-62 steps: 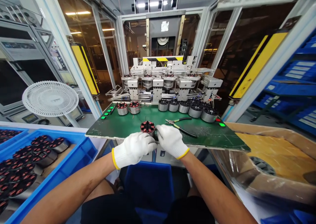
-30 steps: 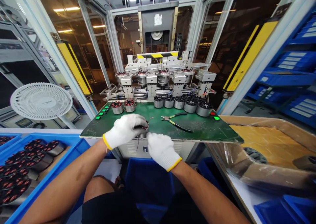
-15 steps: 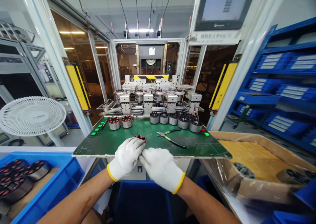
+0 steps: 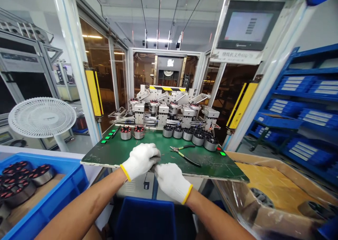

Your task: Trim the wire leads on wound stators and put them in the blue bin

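Along the front edge of the green table (image 4: pixel 104 155), the left hand (image 4: pixel 139 161) curls over a dark stator (image 4: pixel 156 159) (the white gloves hide most of it), the right hand (image 4: pixel 172 178) closes against it from below, and pliers (image 4: pixel 184 156) lie nearby.

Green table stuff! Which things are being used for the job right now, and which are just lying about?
Being used:
left hand
right hand
small dark part between them, mostly hidden

Lying about:
pliers on the green table
red-wound stators in the blue crate
fan
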The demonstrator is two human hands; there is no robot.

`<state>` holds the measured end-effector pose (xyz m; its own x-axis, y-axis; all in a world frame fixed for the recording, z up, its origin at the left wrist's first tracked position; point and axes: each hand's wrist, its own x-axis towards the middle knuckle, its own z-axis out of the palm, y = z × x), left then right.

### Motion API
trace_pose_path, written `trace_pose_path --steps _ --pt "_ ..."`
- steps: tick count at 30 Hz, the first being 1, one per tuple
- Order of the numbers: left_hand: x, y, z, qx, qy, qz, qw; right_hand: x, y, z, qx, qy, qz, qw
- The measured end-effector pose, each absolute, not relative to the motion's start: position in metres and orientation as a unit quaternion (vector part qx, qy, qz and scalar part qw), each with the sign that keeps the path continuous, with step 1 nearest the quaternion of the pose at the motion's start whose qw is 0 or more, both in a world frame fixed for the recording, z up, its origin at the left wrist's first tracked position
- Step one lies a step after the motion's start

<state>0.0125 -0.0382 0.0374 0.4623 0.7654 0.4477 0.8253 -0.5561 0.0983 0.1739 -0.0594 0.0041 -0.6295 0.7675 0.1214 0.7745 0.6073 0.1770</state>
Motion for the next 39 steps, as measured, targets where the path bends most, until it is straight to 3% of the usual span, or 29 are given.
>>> trace_pose_path --steps 3,7,11,14,19,22,25,31,36,39 --pt "0.013 -0.041 0.047 -0.857 -0.467 -0.183 0.117 0.179 -0.064 0.019 -0.46 -0.88 -0.107 0.045" --pt "0.004 -0.047 0.029 -0.873 -0.417 -0.225 0.115 0.199 -0.057 0.046 -0.459 -0.854 -0.155 0.191" --pt "0.001 -0.043 0.0 -0.858 -0.391 -0.292 0.162 0.202 -0.041 0.041 -0.438 -0.874 -0.18 0.107" --pt "0.005 -0.037 0.0 -0.847 -0.406 -0.314 0.141 0.194 -0.035 0.02 -0.445 -0.885 -0.118 0.066" --pt "0.01 -0.042 0.032 -0.844 -0.468 -0.254 0.065 0.197 -0.034 0.012 -0.413 -0.9 0.082 0.111" --pt "0.014 -0.049 0.03 -0.828 -0.483 -0.273 0.079 0.211 -0.032 0.033 -0.402 -0.89 0.125 0.176" --pt "0.019 -0.049 0.007 -0.8 -0.486 -0.328 0.129 0.214 -0.035 0.054 -0.438 -0.862 0.058 0.247" --pt "0.022 -0.04 -0.021 -0.808 -0.401 -0.393 0.178 0.193 -0.044 0.045 -0.437 -0.875 -0.188 0.084" --pt "0.018 -0.047 0.003 -0.822 -0.446 -0.321 0.151 0.202 -0.019 0.026 -0.427 -0.895 -0.1 0.087" --pt "0.01 -0.049 0.018 -0.81 -0.464 -0.347 0.089 0.216 -0.025 0.031 -0.455 -0.869 -0.056 0.186"
